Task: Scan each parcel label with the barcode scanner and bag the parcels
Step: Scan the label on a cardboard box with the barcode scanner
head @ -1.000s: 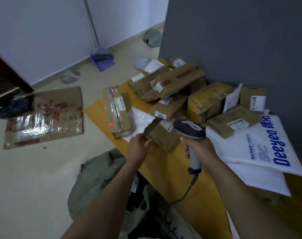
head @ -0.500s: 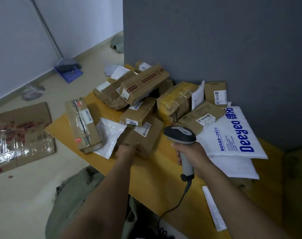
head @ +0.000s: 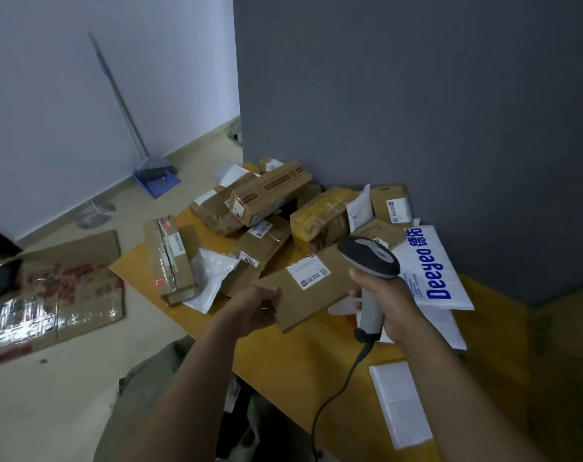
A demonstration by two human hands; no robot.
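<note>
Left hand point(head: 250, 310) grips a flat brown box point(head: 316, 303), white label point(head: 311, 276) up; right hand point(head: 395, 303) clasps the grey scanner point(head: 370, 258); a white bag point(head: 453, 288) reads "Deeyeo".

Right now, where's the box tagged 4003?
Head view, mid-pile on the yellow table: the 4003 box lies just behind the flat parcel held by the left hand, between the white poly bag on its left and the yellow-taped parcel on its right.
</note>
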